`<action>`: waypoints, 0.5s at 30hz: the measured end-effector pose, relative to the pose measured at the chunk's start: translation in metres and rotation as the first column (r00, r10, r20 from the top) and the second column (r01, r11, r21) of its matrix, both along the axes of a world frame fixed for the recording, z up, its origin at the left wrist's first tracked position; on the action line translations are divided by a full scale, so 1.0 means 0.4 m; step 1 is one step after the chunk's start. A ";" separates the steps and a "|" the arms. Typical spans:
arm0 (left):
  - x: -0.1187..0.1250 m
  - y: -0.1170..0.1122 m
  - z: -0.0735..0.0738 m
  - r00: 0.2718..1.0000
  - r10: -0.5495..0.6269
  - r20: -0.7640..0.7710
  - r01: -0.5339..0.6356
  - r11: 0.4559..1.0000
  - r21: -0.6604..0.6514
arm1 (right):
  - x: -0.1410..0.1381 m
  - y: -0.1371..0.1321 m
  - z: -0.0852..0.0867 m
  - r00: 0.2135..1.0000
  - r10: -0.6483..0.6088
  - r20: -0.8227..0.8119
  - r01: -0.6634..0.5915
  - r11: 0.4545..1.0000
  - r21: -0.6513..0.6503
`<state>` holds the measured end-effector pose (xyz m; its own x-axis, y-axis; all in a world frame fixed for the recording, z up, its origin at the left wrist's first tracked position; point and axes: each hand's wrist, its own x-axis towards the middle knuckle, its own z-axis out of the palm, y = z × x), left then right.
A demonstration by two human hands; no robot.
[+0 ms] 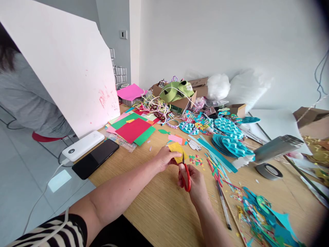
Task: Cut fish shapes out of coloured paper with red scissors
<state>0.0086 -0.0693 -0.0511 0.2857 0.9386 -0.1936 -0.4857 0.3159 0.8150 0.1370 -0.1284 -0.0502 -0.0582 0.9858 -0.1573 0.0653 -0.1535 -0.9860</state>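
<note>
My left hand (165, 160) pinches a piece of yellow paper (175, 149) above the wooden table. In my right hand (194, 180) are scissors (188, 178) with red handles, their blades up against the paper's right edge. Just beyond the hands lie a pink paper strip (175, 138), a white fish cutout (194, 144) and a green fish cutout (163, 131). A small pile of coloured confetti (195, 160) sits right beside the blades. Part of the paper is hidden behind my left fingers.
Left on the table (154, 206) are a phone (95, 159), a white power bank (83, 145) and coloured paper sheets (133, 130). Right are blue wavy discs (231, 145), a metal flask (279, 148), tape (269, 171), a pen (224, 206) and scraps (269, 219). A person sits behind a white board (66, 65).
</note>
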 end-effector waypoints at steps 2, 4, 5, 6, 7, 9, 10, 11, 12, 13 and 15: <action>0.000 0.000 -0.001 1.000 0.000 0.002 0.000 1.000 0.002 | 0.001 0.000 -0.003 1.000 0.004 -0.006 -0.004 1.000 0.005; -0.001 0.000 -0.002 1.000 -0.001 -0.001 0.001 1.000 0.004 | 0.002 0.000 -0.005 1.000 0.008 -0.006 -0.008 1.000 0.006; -0.001 0.000 -0.002 1.000 -0.002 -0.002 0.002 1.000 0.004 | 0.002 0.001 -0.005 1.000 0.008 -0.003 -0.008 1.000 0.006; -0.001 0.000 -0.003 1.000 -0.002 -0.003 0.002 1.000 0.005 | 0.002 0.001 -0.005 1.000 0.008 0.000 -0.008 1.000 0.005; 0.000 0.000 -0.002 1.000 -0.002 -0.003 0.002 1.000 0.006 | 0.002 0.001 -0.005 1.000 0.006 0.003 -0.006 1.000 0.004; 0.000 0.000 -0.002 1.000 -0.001 -0.003 0.001 1.000 0.007 | 0.002 0.002 -0.004 1.000 0.004 0.010 -0.004 1.000 0.004; 0.001 -0.001 -0.002 1.000 0.001 -0.005 -0.001 1.000 0.007 | 0.002 0.002 -0.004 1.000 0.003 0.014 -0.003 1.000 0.005; 0.001 0.000 -0.002 1.000 0.003 -0.007 -0.003 1.000 0.006 | 0.002 0.002 -0.005 1.000 0.001 0.015 -0.001 1.000 0.007; 0.001 0.000 -0.003 1.000 0.004 -0.010 -0.004 1.000 0.005 | 0.002 0.002 -0.006 1.000 0.000 0.016 0.000 1.000 0.009; 0.002 0.001 -0.004 1.000 0.004 -0.012 -0.004 1.000 0.003 | 0.003 0.002 -0.008 1.000 0.000 0.016 0.000 1.000 0.011; 0.002 0.004 -0.008 1.000 0.006 -0.016 -0.006 1.000 -0.001 | 0.004 0.002 -0.010 1.000 0.002 0.017 -0.003 1.000 0.017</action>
<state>0.0094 -0.0677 -0.0544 0.2769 0.9401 -0.1990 -0.4749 0.3139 0.8222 0.1384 -0.1277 -0.0544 -0.0582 0.9882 -0.1415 0.0826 -0.1365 -0.9872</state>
